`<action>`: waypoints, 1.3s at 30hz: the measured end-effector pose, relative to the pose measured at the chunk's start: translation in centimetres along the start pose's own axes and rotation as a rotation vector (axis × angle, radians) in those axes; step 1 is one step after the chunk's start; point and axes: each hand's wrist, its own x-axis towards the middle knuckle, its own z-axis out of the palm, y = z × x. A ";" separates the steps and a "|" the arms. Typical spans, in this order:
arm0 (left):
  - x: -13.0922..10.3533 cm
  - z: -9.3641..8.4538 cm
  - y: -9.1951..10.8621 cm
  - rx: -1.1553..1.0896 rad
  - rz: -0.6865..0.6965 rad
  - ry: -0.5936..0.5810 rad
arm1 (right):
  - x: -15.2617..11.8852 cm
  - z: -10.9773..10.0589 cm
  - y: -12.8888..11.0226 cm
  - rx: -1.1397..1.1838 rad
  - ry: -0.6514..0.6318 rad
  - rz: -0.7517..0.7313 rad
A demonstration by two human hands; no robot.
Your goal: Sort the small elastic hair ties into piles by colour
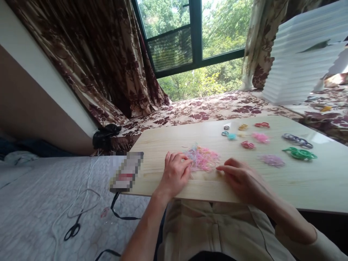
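While the left hand touches one multicoloured strand pile on the table, grasp unclear, the right hand lies unclenched just beside. Long axis left-right, strands pointing every way. One green ring bunch farther right.

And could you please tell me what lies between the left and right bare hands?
In the head view, a loose heap of thin pink and bluish strands lies between them.

The strand pile lies on the worktop between the left hand and right hand. Small clusters sit to its right, a flat object at the left edge. Scissors lie on the bed farther left; the window stands behind.
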 end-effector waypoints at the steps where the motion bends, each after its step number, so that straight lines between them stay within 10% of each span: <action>1: 0.0 0.0 0.6 -0.004 0.020 -0.017 | -0.1 0.1 0.0 -0.015 0.000 -0.015; 39: 2.7 1.3 3.6 0.084 0.076 -0.084 | -0.3 -0.2 -0.7 -0.075 0.043 0.009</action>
